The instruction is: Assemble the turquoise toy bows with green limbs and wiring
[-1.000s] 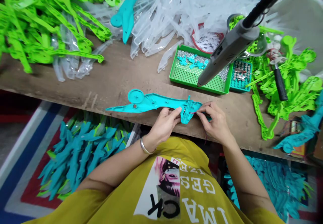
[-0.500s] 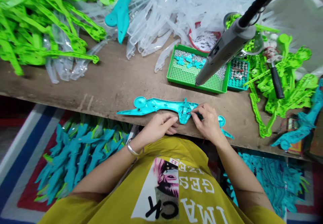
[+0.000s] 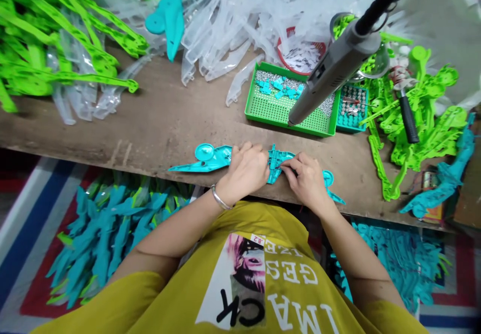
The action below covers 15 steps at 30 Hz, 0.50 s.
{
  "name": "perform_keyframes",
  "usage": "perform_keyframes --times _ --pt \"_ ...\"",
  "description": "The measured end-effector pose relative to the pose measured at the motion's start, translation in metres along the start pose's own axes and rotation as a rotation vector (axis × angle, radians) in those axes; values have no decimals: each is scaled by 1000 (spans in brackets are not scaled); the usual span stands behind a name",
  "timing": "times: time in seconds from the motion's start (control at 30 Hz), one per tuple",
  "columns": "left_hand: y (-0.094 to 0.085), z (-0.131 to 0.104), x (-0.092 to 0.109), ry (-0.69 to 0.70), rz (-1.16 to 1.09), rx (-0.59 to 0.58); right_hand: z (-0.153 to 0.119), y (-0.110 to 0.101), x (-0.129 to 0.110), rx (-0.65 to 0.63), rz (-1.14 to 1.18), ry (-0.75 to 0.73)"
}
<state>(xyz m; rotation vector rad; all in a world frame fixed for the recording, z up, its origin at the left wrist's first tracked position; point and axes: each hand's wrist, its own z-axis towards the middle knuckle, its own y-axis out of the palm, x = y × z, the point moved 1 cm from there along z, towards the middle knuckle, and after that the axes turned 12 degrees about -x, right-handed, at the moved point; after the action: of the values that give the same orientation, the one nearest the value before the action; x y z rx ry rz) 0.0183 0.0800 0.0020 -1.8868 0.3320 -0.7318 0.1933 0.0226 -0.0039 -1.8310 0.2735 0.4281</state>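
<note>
A turquoise bow-shaped plastic shell [image 3: 212,158] lies along the table's front edge, its inner side with ribs facing up. My left hand [image 3: 247,170] is closed over the shell's left arm, just beside its ribbed middle, and hides that stretch. On the other side of the middle is my right hand [image 3: 305,177], thumb and fingertips pinched together at the shell; what they hold is too small to make out. The right end of the shell, with its round disc, shows beyond that hand.
Screws and small turquoise parts lie in a green tray [image 3: 289,123]; a teal rack [image 3: 351,123] stands beside it. A grey electric screwdriver [image 3: 330,68] hangs above. Around are green parts [image 3: 75,48], clear plastic pieces [image 3: 221,38], a black-handled tool [image 3: 409,118] and turquoise shells [image 3: 112,223] below.
My left hand has moved up from the table edge onto the shell's left arm and closed over it. The right hand stays pinched near the middle. The view has shifted slightly.
</note>
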Motion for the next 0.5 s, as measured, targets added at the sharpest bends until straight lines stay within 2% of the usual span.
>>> perform_keyframes --times 0.1,0.27,0.37,0.5 --pt "2 -1 2 -28 -5 7 -2 -3 -3 -3 15 28" --pt "2 -3 1 -17 -24 18 4 -10 -14 -3 236 33" --pt "1 -6 -8 24 -80 21 14 -11 -18 -59 305 112" --pt "1 -13 -28 115 -238 85 18 -14 -16 -51 295 186"
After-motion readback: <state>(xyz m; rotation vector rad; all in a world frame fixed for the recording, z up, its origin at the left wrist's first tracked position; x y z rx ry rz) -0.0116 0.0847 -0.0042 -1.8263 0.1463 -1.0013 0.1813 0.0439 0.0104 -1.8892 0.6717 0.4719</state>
